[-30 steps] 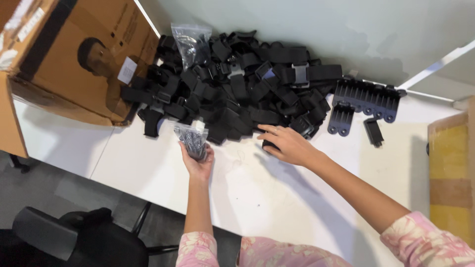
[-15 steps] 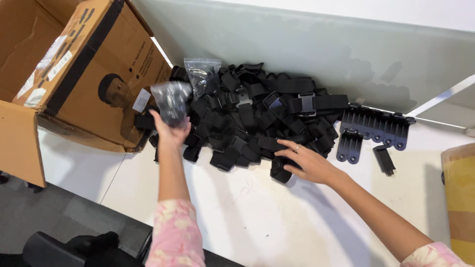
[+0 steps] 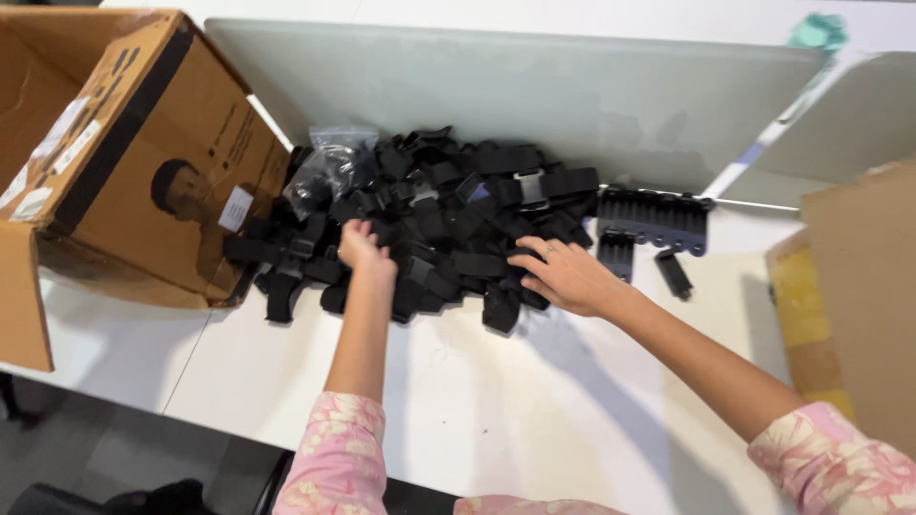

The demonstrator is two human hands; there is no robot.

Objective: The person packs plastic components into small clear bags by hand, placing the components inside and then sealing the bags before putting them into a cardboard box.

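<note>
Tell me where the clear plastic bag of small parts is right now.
In the head view the clear plastic bag lies on the upper left edge of the pile of black clips, beside the tipped cardboard box and just beyond the left hand.

the pile [image 3: 448, 224] is matt black plastic, hard-looking, with smooth faces and ribbed edges; one piece carries a pale grey metal-like clip [image 3: 530, 187]. the bag [image 3: 329, 167] on the pile is thin clear plastic, crinkled and glossy. the comb rack [image 3: 654, 219] is the same dull black plastic. the box [image 3: 124, 143] is brown corrugated cardboard, matt, with white paper labels and black tape along one edge. the table [image 3: 534, 410] is smooth white laminate with a faint sheen. the divider [image 3: 534, 91] is smooth, pale grey, satin. the sleeves [image 3: 339, 453] are soft pink floral cloth.
</note>
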